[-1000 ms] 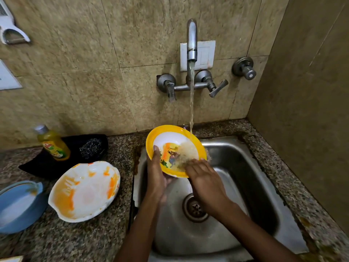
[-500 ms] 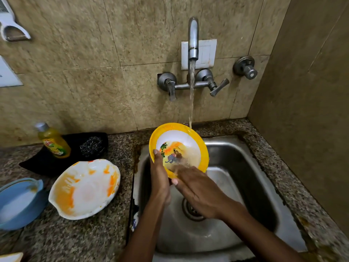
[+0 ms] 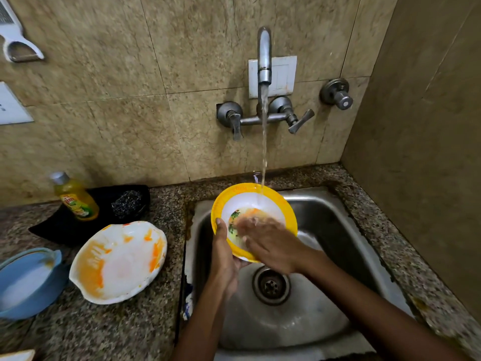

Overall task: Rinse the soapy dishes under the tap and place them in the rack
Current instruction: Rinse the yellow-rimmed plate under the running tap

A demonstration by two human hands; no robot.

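A yellow-rimmed plate (image 3: 263, 201) with a picture in its white middle is tilted over the steel sink (image 3: 338, 230). Water from the wall tap (image 3: 264, 58) falls onto its upper part. My left hand (image 3: 223, 251) grips the plate's left edge, thumb on the rim. With its fingers laid flat and blurred, my right hand (image 3: 270, 243) rubs the plate's face. A white dish (image 3: 117, 261) streaked with orange lies on the counter to the left. A blue dish (image 3: 26, 282) sits at the far left edge.
A yellow soap bottle (image 3: 75, 199) and a dark scrubber (image 3: 127, 204) rest on a black tray by the wall. The sink drain (image 3: 270, 285) lies below my hands. A tiled side wall closes the right. No rack is in view.
My right hand has slid up and left across the plate's face, now covering most of the picture. The plate stays under the stream in my left hand.
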